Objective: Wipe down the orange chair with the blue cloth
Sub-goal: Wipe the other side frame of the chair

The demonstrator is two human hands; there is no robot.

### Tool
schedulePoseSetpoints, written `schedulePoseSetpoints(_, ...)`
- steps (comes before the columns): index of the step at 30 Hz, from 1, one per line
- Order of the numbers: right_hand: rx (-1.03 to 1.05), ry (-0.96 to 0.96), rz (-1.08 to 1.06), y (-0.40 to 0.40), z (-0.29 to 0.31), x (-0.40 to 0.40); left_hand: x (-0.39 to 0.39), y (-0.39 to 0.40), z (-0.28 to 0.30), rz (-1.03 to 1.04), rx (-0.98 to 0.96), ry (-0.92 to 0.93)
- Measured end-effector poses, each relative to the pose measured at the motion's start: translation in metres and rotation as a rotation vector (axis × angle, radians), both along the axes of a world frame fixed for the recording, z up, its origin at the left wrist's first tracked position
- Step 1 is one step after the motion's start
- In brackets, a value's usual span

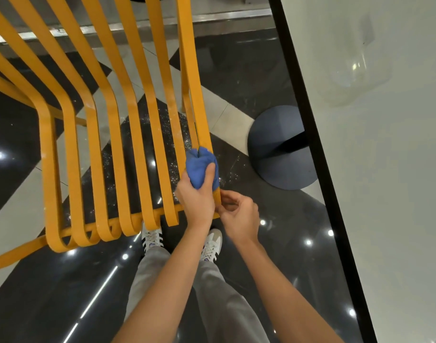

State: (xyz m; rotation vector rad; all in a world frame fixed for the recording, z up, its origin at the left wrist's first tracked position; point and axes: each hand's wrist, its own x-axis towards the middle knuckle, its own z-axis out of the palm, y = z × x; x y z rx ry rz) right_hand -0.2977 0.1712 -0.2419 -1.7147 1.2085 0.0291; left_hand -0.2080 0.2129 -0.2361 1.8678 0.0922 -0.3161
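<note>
The orange chair fills the left and middle of the head view; its seat and back are flat metal slats. My left hand grips the bunched blue cloth and presses it around the rightmost slat near the seat's front edge. My right hand sits just to the right, its fingers curled round the front end of that same slat. Part of the cloth is hidden under my left thumb and fingers.
A white table top with a black edge runs along the right side. Its dark round base stands on the glossy black-and-white tiled floor just right of the chair. My legs and white shoes are below the chair's front edge.
</note>
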Motion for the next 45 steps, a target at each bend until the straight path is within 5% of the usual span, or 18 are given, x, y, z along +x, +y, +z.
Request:
schedulePoseSetpoints(10, 0.046, -0.042, -0.033, 0.004, -0.006, 0.002, 0.066, -0.03, -0.004, -0.046, -0.018, -0.006)
schedulePoseSetpoints(17, 0.007, -0.055, 0.005, 0.003, -0.004, -0.001, -0.018, 0.03, 0.005, -0.164, -0.049, 0.13)
schedulePoseSetpoints(25, 0.083, -0.094, -0.033, 0.004, 0.0, 0.003, 0.085, -0.034, -0.004, -0.102, -0.005, 0.036)
schedulePoseSetpoints(33, -0.013, -0.146, 0.014, 0.006, -0.003, -0.002, -0.009, 0.026, 0.015, -0.173, -0.065, 0.17)
schedulePoseSetpoints(39, 0.021, -0.106, -0.004, 0.003, -0.005, 0.0, 0.068, -0.029, 0.002, -0.057, -0.044, 0.086)
schedulePoseSetpoints(45, -0.003, -0.101, 0.03, 0.0, -0.002, -0.001, 0.002, 0.001, 0.015, -0.099, 0.0, 0.031)
